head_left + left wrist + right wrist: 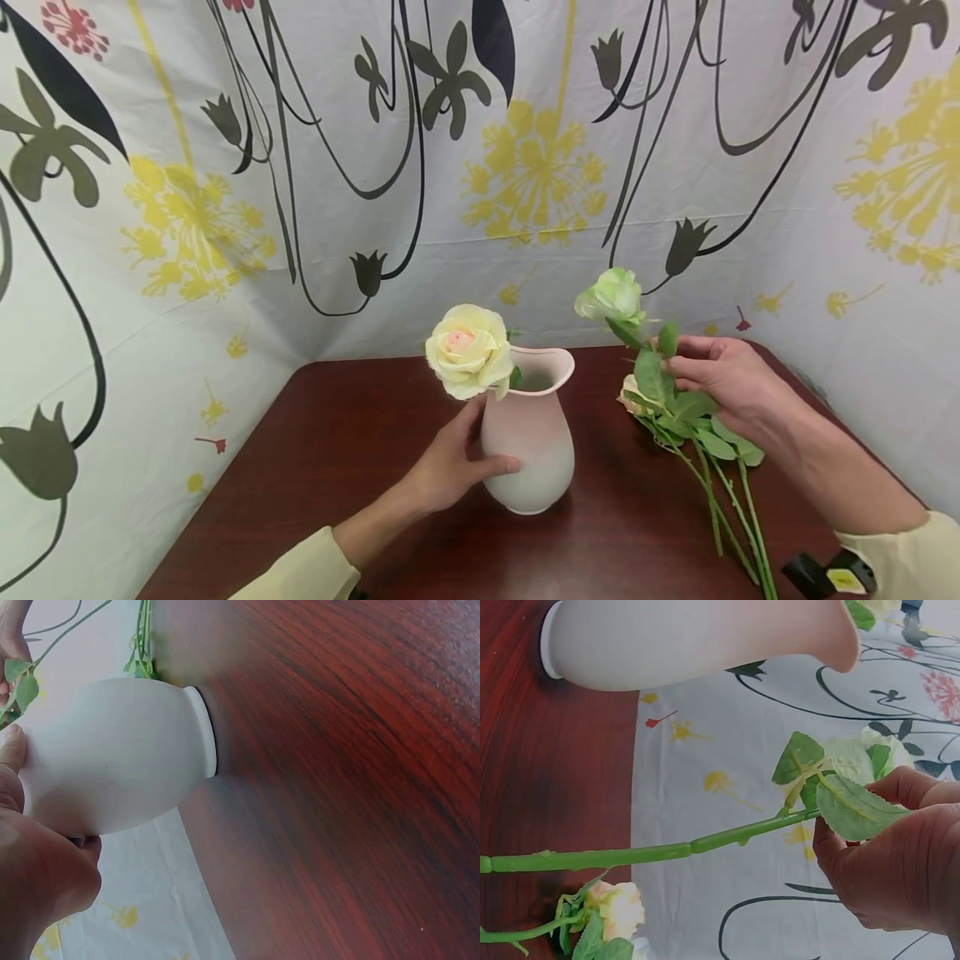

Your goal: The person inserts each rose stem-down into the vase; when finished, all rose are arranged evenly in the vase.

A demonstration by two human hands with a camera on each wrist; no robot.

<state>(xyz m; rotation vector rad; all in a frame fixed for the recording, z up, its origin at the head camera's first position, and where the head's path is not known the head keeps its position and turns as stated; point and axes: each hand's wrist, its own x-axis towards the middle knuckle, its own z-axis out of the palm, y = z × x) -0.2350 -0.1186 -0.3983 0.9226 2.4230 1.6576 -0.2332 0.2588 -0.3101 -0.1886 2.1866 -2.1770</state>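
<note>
The left hand [456, 467] grips the vase [528, 450], upright on the worktop [360, 433], at its eight o'clock side; a cream rose [468, 350] overhangs its rim at ten. Toward three o'clock, the right hand [731, 382] pinches a greenish-white rose [611, 296] by its stem.

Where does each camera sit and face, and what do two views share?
Head: on the head, forward and down at the vase; left hand, right hand, sleeves show.
Left wrist: on that wrist, toward vase and table; left hand, part of right hand show.
Right wrist: on that wrist, toward a flower stem; right hand shows.
Wrist views share the vase.
</note>
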